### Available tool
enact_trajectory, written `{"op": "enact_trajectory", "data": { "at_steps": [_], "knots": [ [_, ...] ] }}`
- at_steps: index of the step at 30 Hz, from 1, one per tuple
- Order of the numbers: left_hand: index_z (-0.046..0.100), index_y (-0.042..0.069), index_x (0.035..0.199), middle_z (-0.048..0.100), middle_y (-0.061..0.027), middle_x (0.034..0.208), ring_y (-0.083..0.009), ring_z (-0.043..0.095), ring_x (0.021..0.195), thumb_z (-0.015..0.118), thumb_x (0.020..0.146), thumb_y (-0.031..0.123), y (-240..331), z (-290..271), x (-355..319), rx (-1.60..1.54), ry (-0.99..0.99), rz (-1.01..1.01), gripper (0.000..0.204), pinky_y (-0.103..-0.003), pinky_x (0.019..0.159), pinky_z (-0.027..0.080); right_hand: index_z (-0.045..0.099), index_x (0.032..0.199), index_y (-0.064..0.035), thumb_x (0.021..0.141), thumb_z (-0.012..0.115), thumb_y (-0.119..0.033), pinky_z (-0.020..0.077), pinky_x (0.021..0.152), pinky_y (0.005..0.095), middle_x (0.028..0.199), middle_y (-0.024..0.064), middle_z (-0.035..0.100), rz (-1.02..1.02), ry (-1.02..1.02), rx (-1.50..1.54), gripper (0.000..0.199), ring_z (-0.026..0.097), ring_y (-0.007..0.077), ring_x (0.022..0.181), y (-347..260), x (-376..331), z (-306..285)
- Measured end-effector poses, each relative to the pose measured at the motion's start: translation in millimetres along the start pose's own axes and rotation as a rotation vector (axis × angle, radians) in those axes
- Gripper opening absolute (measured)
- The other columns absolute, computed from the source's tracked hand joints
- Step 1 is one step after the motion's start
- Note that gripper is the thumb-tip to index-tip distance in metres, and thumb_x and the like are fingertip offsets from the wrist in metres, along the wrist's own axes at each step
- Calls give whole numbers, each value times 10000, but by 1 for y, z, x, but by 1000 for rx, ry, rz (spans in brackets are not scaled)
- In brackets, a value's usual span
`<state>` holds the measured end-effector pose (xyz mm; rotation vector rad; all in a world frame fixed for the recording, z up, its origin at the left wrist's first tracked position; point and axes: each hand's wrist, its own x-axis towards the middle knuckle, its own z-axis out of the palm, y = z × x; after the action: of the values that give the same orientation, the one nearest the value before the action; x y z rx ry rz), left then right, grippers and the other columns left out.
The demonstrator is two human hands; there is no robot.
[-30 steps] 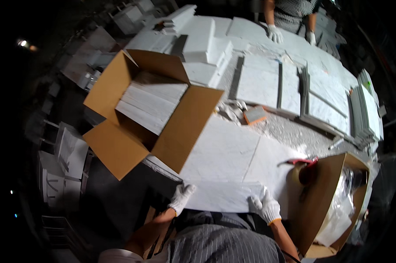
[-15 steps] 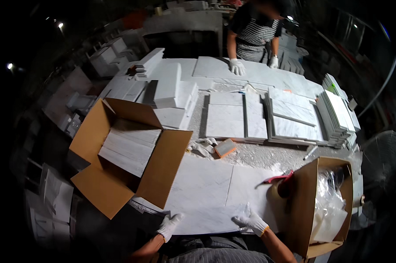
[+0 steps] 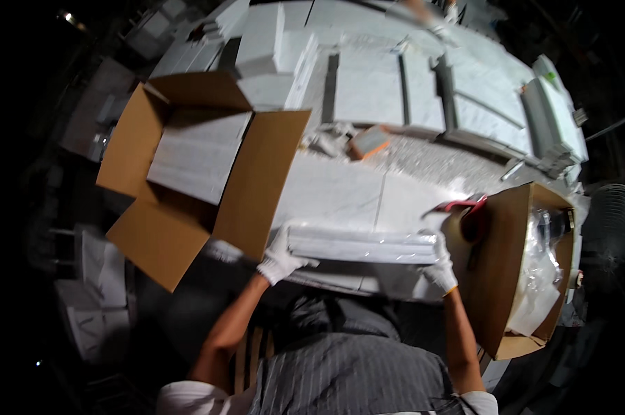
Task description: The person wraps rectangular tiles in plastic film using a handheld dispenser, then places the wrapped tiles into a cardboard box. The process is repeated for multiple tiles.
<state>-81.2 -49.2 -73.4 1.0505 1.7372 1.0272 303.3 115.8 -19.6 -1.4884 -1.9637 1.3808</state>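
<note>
A stack of white marble tiles point(image 3: 361, 247) in clear plastic wrap is held level between my two gloved hands, its layered long edge facing me. Around its left end my left hand point(image 3: 282, 259) is closed. My right hand point(image 3: 439, 266) grips the opposite end. The stack is above the near edge of the marble-topped table point(image 3: 329, 197). To the left stands an open cardboard box point(image 3: 260, 183), flaps spread, with a row of white tiles point(image 3: 196, 155) inside.
A second cardboard box point(image 3: 495, 270) on the right contains clear plastic. Beside it lies a red-handled tape dispenser point(image 3: 464, 205). Farther back are an orange-and-grey block point(image 3: 370, 142), crumpled gloves point(image 3: 329, 140) and several tile stacks point(image 3: 371, 86). A co-worker's blurred arm point(image 3: 419, 10) reaches in at the top.
The wrapped stack has come up off the table's near edge and turned its long edge toward me, both hands gripping its ends. My view has tipped downward.
</note>
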Motion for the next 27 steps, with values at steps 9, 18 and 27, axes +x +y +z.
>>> {"op": "enact_trajectory", "data": {
  "at_steps": [9, 18, 27],
  "knots": [
    [205, 64, 1540, 393, -131, 1495, -247, 428, 1363, 1018, 487, 324, 2, 2, -11, -121, -136, -89, 1355, -416, 1134, 411, 149, 1592, -51, 914, 403, -735, 325, 1149, 413, 1605, 152, 290, -72, -61, 530, 996, 322, 269, 1450, 19, 2, 3],
    [102, 36, 1581, 247, -177, 1593, -268, 301, 1441, 999, 517, 357, 38, -1, -18, -163, -163, 6, 1429, -438, 1182, 319, 221, 1591, -102, 977, 481, -623, 345, 1150, 406, 1597, 132, 318, -83, 3, 611, 846, 374, 273, 1433, 9, 17, 10],
    [303, 77, 1531, 277, -214, 1558, -449, 258, 1437, 860, 528, 655, 97, 0, -14, 713, 60, 639, 1285, -565, 1199, 214, 288, 1538, -54, 515, 935, -480, 323, 1163, 485, 1507, 221, 404, -346, -166, -756, 1283, 394, 402, 1391, -57, 15, -34]
  ]
}}
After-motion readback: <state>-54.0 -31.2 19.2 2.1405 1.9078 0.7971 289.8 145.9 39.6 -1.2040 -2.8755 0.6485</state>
